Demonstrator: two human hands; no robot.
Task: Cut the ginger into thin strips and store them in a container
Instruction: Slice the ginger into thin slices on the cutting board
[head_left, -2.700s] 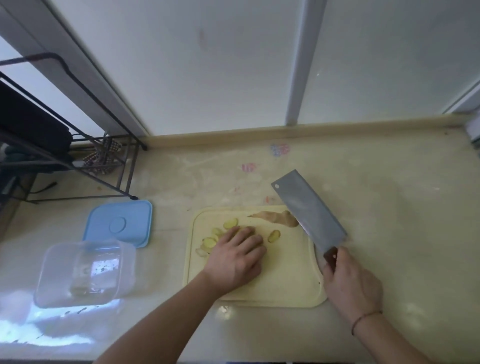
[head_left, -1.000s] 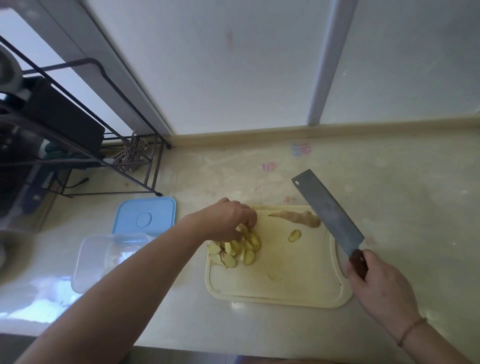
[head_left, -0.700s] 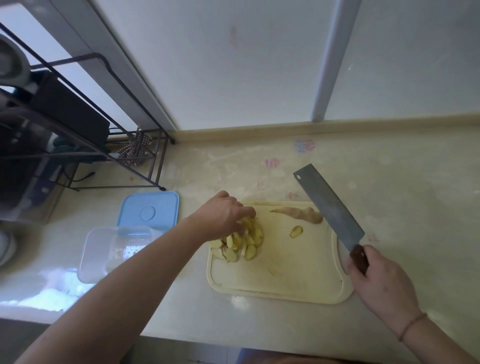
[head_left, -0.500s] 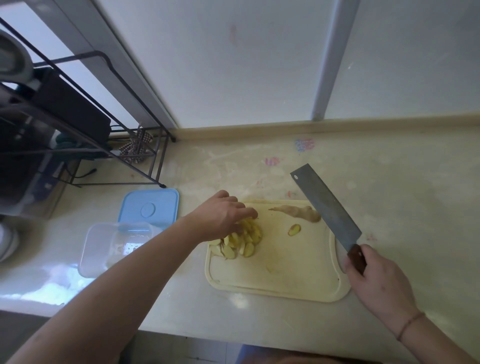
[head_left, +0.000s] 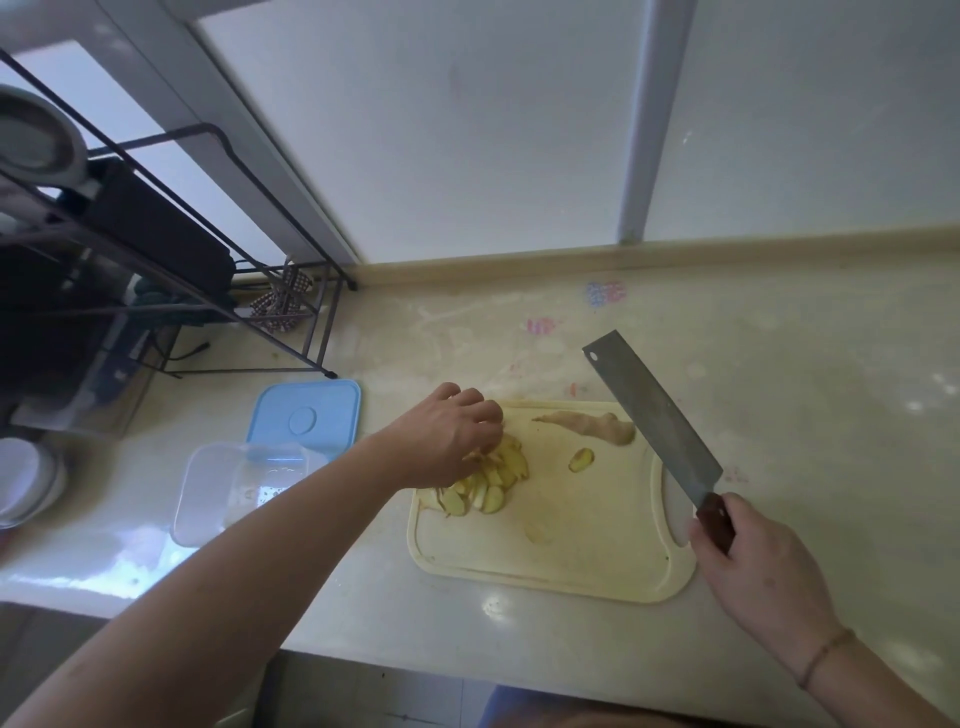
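A pale yellow cutting board (head_left: 582, 561) lies on the counter. A heap of ginger slices (head_left: 488, 483) sits at its left end. My left hand (head_left: 447, 436) is over that heap, its curled fingertips on the slices. One loose slice (head_left: 581, 459) lies near the middle, and a brownish strip of ginger peel (head_left: 592, 427) lies at the far edge. My right hand (head_left: 748, 561) grips the dark handle of a cleaver (head_left: 649, 415), whose blade is raised over the board's right edge. A clear plastic container (head_left: 223, 493) stands left of the board.
The container's blue lid (head_left: 306, 415) lies flat behind it. A black wire rack (head_left: 171, 249) with kitchen items fills the far left, and a white bowl (head_left: 26, 478) sits at the left edge. A white wall panel backs the counter; the counter's front edge runs below the board.
My left hand went from lying flat on scattered slices to gathering them into a heap at the board's left end. The cleaver has stayed raised in my right hand.
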